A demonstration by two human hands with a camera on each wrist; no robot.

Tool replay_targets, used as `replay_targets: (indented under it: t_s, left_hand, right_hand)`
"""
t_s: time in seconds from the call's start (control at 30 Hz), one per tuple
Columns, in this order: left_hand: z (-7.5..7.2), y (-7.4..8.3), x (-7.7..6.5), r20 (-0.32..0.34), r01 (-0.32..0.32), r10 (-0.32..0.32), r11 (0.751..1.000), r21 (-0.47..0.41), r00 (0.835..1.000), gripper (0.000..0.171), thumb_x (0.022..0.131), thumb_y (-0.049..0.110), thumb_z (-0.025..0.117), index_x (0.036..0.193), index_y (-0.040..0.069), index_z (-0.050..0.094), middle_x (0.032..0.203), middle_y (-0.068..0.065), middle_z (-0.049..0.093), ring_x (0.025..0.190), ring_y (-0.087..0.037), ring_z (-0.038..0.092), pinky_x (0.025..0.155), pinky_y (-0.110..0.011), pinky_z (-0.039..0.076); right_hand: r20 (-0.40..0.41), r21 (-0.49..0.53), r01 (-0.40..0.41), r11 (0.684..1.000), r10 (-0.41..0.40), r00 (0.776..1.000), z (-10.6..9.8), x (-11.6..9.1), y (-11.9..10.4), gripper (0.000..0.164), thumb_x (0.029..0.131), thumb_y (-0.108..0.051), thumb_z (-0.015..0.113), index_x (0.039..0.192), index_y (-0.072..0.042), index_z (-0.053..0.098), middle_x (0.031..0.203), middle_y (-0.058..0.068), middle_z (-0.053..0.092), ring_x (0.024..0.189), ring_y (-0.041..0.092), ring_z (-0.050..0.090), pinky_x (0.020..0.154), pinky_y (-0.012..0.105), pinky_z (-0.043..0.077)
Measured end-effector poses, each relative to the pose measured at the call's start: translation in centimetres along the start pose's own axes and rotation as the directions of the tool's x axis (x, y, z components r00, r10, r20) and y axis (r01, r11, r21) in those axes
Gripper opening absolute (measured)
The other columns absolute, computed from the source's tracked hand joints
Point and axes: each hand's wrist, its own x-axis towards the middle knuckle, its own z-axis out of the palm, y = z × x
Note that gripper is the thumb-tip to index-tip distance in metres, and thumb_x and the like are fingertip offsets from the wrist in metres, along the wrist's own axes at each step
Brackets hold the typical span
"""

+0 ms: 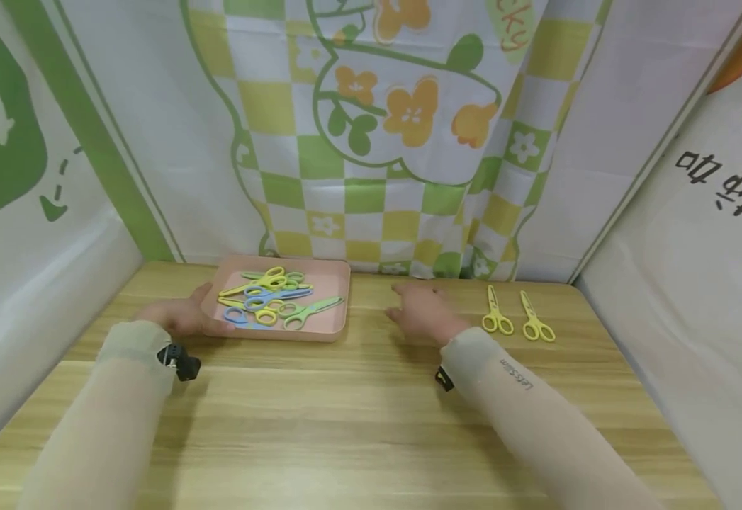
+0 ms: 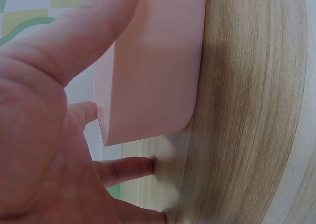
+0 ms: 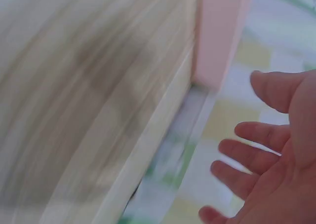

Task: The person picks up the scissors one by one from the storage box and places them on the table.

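Wood-grain tabletop, lt brown & streaky, fills the lower frame; white printed walls flank it: L wall w/ a green patch & dashed arrow, R wall w/ black Chinese chars + red fruit. Green/yellow/white checked curtain w/ orange flowers hangs along the back edge. Pink tray sits back-L on the tabletop, holding a pile of blue, yellow & green scissors, overlapping, so exact count's unclear. R of it, 2 loose pairs lie side by side, blades twd the curtain: inner yellow scissors & outer yellow scissors. L hand is spread wide at the tray's near-L corner, partly blocking it: thumb along the near wall, 1 finger on the end wall, others by the tabletop. R hand, fingers apart, holds nothing, btwn tray & loose pairs, touching neither. Black cam on L wrist.
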Motion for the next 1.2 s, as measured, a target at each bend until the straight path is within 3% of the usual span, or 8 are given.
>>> replay_targets:
  t_s: [0.13, 0.27, 0.5, 0.7, 0.87, 1.2]
  left_hand:
    - [0.2, -0.5, 0.6, -0.006, 0.012, -0.012, 1.000, -0.001, 1.000, 0.143, 0.073, 0.062, 0.080, 0.153, 0.007, -0.025, 0.157, -0.032, -0.020, 0.140, -0.058, -0.006, 0.109, -0.069, 0.002]
    - [0.3, 0.5, -0.3, -0.011, 0.015, -0.015, 1.000, 0.005, 1.000, 0.138, 0.078, 0.060, 0.078, 0.153, 0.005, -0.024, 0.156, -0.035, -0.018, 0.139, -0.059, -0.005, 0.109, -0.070, 0.003]
    - [0.5, 1.6, -1.2, -0.020, 0.018, -0.017, 1.000, 0.024, 1.000, 0.130, 0.084, 0.052, 0.076, 0.152, 0.000, -0.021, 0.153, -0.040, -0.012, 0.138, -0.061, 0.001, 0.109, -0.070, 0.005]
    - [0.4, 1.4, -1.3, -0.016, 0.020, -0.019, 0.998, 0.052, 1.000, 0.133, 0.082, 0.058, 0.076, 0.152, 0.000, -0.021, 0.152, -0.042, -0.009, 0.137, -0.062, 0.001, 0.108, -0.070, 0.006]
    - [0.2, 1.6, -1.4, -0.022, 0.022, -0.020, 0.995, 0.102, 1.000, 0.134, 0.081, 0.063, 0.073, 0.153, 0.001, -0.022, 0.151, -0.045, -0.002, 0.137, -0.062, 0.007, 0.109, -0.070, 0.010]
    - [0.3, 1.4, -1.1, 0.008, 0.036, -0.037, 0.997, 0.065, 0.999, 0.135, 0.081, 0.062, 0.074, 0.152, 0.003, -0.024, 0.153, -0.041, -0.009, 0.139, -0.059, 0.000, 0.111, -0.067, 0.005]
  right_hand:
    - [0.021, 0.013, 0.138, 0.990, -0.138, 0.990, 1.2, 1.2, -4.6, 0.056, 0.104, -0.040, 0.051, 0.150, -0.009, 0.044, 0.151, 0.006, 0.046, 0.139, 0.025, 0.039, 0.111, 0.060, 0.021]
    - [0.069, -0.030, 0.243, 0.970, -0.240, 0.968, 2.2, 2.0, -8.4, 0.052, 0.105, -0.040, 0.048, 0.150, -0.013, 0.047, 0.151, -0.001, 0.046, 0.142, 0.019, 0.035, 0.112, 0.060, 0.017]
    - [0.217, -0.098, 0.356, 0.929, -0.329, 0.919, 4.2, 3.2, -11.9, 0.054, 0.107, -0.048, 0.038, 0.153, -0.022, 0.042, 0.154, -0.013, 0.040, 0.146, 0.017, 0.026, 0.112, 0.066, 0.010]
    - [0.250, -0.094, 0.304, 0.948, -0.273, 0.929, 5.1, 3.4, -13.4, 0.064, 0.105, -0.059, 0.026, 0.156, -0.023, 0.037, 0.153, -0.011, 0.042, 0.144, 0.019, 0.030, 0.111, 0.067, 0.000]
    - [0.207, -0.147, 0.251, 0.957, -0.219, 0.954, 4.8, 3.5, -13.4, 0.064, 0.104, -0.061, 0.020, 0.150, -0.025, 0.048, 0.147, -0.005, 0.050, 0.139, 0.023, 0.038, 0.111, 0.068, 0.000]
    - [0.229, -0.211, 0.171, 0.962, -0.122, 0.966, 4.6, 4.0, -12.8, 0.061, 0.105, -0.059, 0.022, 0.137, -0.027, 0.063, 0.149, 0.001, 0.049, 0.145, 0.033, 0.027, 0.112, 0.065, -0.003]
